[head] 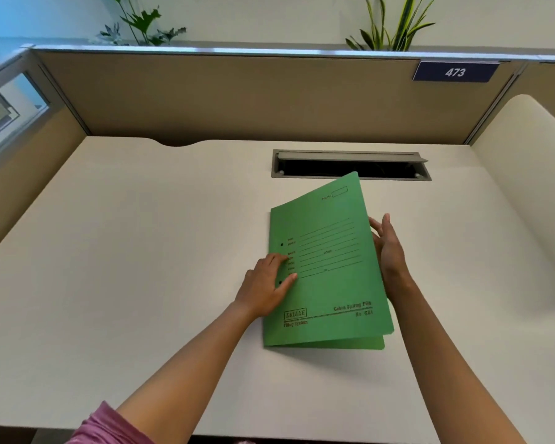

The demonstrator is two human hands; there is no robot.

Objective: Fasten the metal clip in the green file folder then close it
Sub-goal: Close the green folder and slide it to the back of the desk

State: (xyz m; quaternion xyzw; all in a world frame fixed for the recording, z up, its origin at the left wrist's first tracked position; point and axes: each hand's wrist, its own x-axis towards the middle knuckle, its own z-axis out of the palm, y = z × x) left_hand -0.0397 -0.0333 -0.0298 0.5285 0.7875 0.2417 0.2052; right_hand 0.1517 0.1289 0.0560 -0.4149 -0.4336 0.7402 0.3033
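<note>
A green file folder (330,283) lies on the cream desk (141,251), its printed front cover tilted up a little above the back cover, whose edge shows at the bottom right. My left hand (266,286) lies flat on the cover near the spine at the left, fingers spread. My right hand (388,248) is at the cover's right edge, fingers straight, touching or just behind that edge. The metal clip is hidden inside the folder.
A grey cable slot (350,165) with a raised lid is set in the desk just behind the folder. Tan partition walls (237,97) enclose the desk at the back and the left. A rounded cream panel (526,187) rises at the right. Plants stand above the partition.
</note>
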